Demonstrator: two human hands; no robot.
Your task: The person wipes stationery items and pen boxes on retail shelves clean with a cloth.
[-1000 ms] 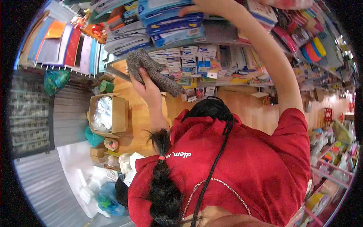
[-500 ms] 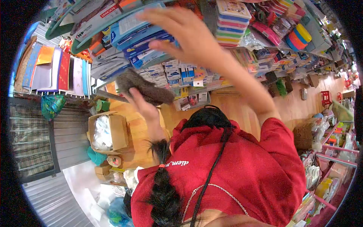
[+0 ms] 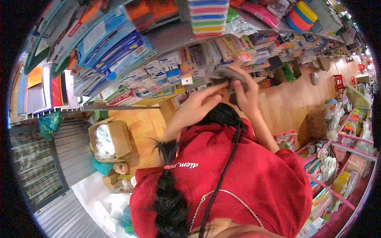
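Observation:
A dark grey cloth [image 3: 227,74], blurred by motion, is bunched in front of my chest, just below the shelf edge. My right hand [image 3: 249,95] has its fingers bent round it. From the left, my left hand [image 3: 193,111] reaches toward the cloth with its fingers stretched out, fingertips right at its lower edge. Behind the hands, small boxes and packets [image 3: 170,69] fill the lower shelf. Above them, blue packs [image 3: 109,43] and a stack of multicoloured flat boxes [image 3: 208,18] stand on the upper shelf.
An open cardboard box [image 3: 119,139] with white plastic inside stands on the wooden floor at left. Hanging folders [image 3: 47,89] line the left rack. A pink-framed rack of goods [image 3: 345,158] stands at right. The grey upper shelf edge [image 3: 170,43] runs across in front of me.
The grey cloth has passed from my left hand to my right and moved rightward. My right hand has come down from the upper shelf. The view has shifted a little along the shelves.

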